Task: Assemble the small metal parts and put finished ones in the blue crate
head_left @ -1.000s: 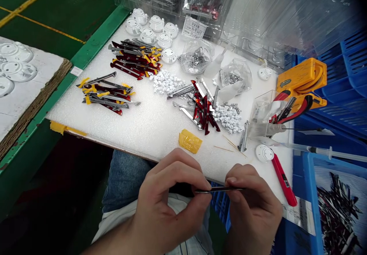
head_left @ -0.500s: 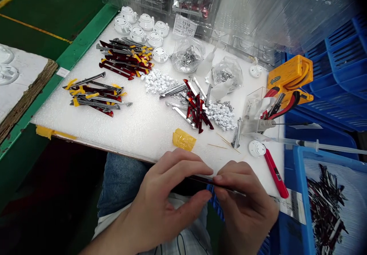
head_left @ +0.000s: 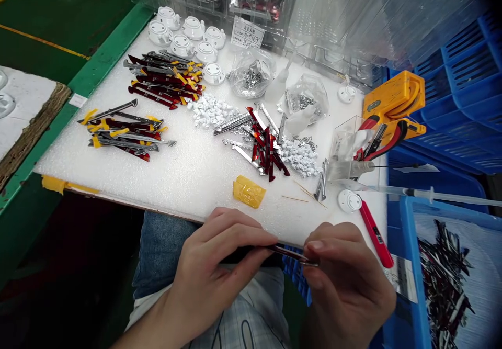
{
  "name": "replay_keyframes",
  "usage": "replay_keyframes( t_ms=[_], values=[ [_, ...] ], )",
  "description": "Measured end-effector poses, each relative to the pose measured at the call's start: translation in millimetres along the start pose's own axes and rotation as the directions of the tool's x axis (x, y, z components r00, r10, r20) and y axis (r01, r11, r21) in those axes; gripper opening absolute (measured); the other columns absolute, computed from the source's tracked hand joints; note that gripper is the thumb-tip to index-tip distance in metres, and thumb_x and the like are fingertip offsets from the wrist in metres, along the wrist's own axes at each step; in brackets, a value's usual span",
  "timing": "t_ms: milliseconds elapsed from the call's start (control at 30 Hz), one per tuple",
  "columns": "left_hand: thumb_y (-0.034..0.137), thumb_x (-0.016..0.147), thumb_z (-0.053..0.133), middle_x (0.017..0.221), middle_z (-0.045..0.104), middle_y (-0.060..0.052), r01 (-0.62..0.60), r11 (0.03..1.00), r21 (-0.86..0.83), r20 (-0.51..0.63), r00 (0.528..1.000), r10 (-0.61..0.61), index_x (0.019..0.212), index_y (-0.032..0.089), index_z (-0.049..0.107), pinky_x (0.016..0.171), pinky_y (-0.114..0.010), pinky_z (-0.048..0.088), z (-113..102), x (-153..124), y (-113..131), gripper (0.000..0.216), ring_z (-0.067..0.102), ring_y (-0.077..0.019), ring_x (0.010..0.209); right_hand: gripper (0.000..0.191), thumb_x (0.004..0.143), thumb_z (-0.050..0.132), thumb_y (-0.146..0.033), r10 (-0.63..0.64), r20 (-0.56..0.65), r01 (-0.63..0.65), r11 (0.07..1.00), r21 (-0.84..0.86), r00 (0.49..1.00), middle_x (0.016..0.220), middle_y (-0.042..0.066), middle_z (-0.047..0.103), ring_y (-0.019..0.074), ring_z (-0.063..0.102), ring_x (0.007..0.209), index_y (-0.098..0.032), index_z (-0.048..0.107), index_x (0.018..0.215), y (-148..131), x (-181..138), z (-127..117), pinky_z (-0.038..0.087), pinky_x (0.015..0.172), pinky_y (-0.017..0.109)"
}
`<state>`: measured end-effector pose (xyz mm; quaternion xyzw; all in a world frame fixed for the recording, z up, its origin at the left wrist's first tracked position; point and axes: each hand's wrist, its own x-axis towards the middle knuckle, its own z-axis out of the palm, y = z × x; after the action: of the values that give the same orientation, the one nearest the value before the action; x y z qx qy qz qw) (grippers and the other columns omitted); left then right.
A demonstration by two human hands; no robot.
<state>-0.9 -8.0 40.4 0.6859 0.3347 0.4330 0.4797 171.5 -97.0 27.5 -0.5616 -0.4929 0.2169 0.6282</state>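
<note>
A slim dark red strip with a shiny edge is held level between both hands, just off the table's near edge. My left hand pinches its left part between thumb and fingers. At the strip's right end, my right hand has thumb and forefinger closed on the tip. Just beyond the hands lie a piece of yellow tape and thin wooden sticks. A loose pile of red and silver strips is farther back, beside small white pieces.
Strips with yellow tape lie at left. White teapot-shaped parts stand behind. Bags of small metal bits sit mid-table. At right are a yellow tape dispenser, a red cutter, a syringe and a blue bin.
My left hand has slid left along the strip, exposing more of it. My right hand has shifted slightly right, to the strip's end. The view has moved a little.
</note>
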Motion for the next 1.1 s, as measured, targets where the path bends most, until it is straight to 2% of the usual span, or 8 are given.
replay_keyframes(
  t_ms=[400, 567, 667, 767, 1100],
  values=[
    [0.005, 0.101, 0.083, 0.091, 0.088, 0.002, -0.019, 0.999, 0.038, 0.034, 0.999, 0.017, 0.104, 0.026, 0.085, 0.072, -0.024, 0.065, -1.2, -2.2, -3.0, 0.021, 0.082, -0.0156, 0.077, 0.008, 0.106, 0.084, -0.018, -0.007, -0.005, 0.007, 1.000, 0.000, 1.000, 0.087, 0.000, 0.073, 0.0174, 0.067, 0.080, -0.025, 0.083, 0.110, -0.3, 0.8, 2.0, 0.057, 0.066, 0.032],
    [0.004, 0.101, 0.080, 0.095, 0.088, 0.001, -0.050, 0.997, 0.062, 0.055, 0.997, 0.047, 0.108, 0.025, 0.082, 0.072, -0.023, 0.066, 0.5, -2.8, 0.5, 0.022, 0.083, -0.0163, 0.080, 0.019, 0.100, 0.081, -0.010, -0.037, 0.012, 0.037, 0.999, -0.017, 0.999, 0.086, 0.000, 0.073, 0.0188, 0.067, 0.073, -0.027, 0.083, 0.109, 2.5, 1.5, 3.4, 0.058, 0.061, 0.035],
    [0.005, 0.104, 0.076, 0.095, 0.087, 0.002, -0.040, 0.999, 0.004, 0.067, 0.997, 0.039, 0.111, 0.025, 0.079, 0.074, -0.017, 0.067, 5.7, -2.8, 4.1, 0.021, 0.082, -0.0129, 0.079, 0.029, 0.096, 0.081, -0.006, 0.008, 0.030, -0.007, 1.000, -0.013, 1.000, 0.086, -0.001, 0.074, 0.0198, 0.066, 0.071, -0.030, 0.083, 0.111, 2.0, -0.1, 6.9, 0.058, 0.058, 0.037],
    [0.003, 0.105, 0.072, 0.090, 0.083, 0.004, -0.038, 0.999, -0.038, 0.070, 0.997, 0.041, 0.108, 0.024, 0.075, 0.076, -0.012, 0.064, 10.8, -2.7, 6.2, 0.022, 0.079, -0.0089, 0.077, 0.027, 0.096, 0.083, -0.010, 0.050, 0.041, -0.050, 0.999, 0.016, 0.998, 0.086, -0.002, 0.075, 0.0197, 0.066, 0.070, -0.032, 0.083, 0.111, 0.4, -1.9, 9.5, 0.057, 0.057, 0.037],
    [0.000, 0.101, 0.070, 0.090, 0.081, 0.004, -0.021, 0.998, -0.062, 0.051, 0.998, 0.024, 0.107, 0.025, 0.073, 0.077, -0.010, 0.063, 7.1, -5.8, 7.1, 0.026, 0.078, -0.0078, 0.078, 0.024, 0.094, 0.087, -0.017, 0.117, 0.028, -0.117, 0.993, 0.009, 0.993, 0.085, -0.003, 0.072, 0.0213, 0.066, 0.072, -0.035, 0.084, 0.110, -1.4, -3.8, 6.9, 0.055, 0.057, 0.038]
  ],
)
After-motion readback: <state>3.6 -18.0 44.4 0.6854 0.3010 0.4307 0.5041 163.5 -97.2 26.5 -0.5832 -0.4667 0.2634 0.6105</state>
